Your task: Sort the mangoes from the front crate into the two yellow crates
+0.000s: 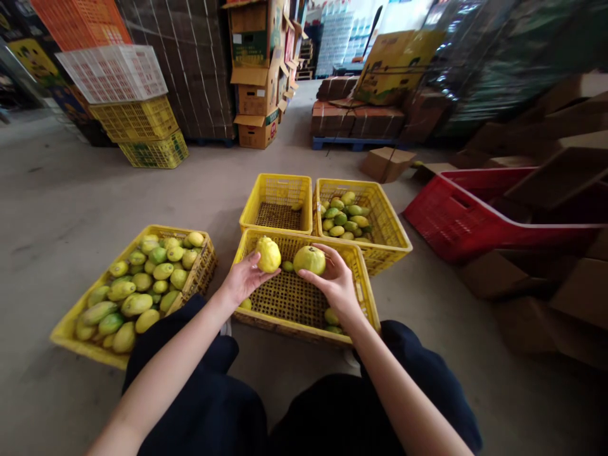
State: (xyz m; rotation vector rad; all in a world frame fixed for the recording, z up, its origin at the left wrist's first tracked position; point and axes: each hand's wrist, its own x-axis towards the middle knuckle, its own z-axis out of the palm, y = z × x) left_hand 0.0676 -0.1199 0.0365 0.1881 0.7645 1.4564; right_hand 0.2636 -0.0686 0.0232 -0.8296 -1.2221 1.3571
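My left hand (244,280) is closed around a knobbly yellow fruit (268,254), held upright over the near yellow crate (285,323). Level with it, my right hand (337,278) grips a rounder yellow-green fruit (310,260) between thumb and fingers, a dark stem scar on its top. The two fruits are apart, with a small green fruit (287,266) showing between them inside the crate. A few more fruits (333,320) lie in that crate's right corner, partly behind my right wrist. I cannot tell the exact kind of fruit.
Left of my legs stands a yellow crate (202,269) heaped with similar fruits. Behind the near crate are a yellow crate (278,180) with a fruit at its side and another crate (394,237) partly filled. A red crate (434,218) and cardboard boxes (532,329) lie right.
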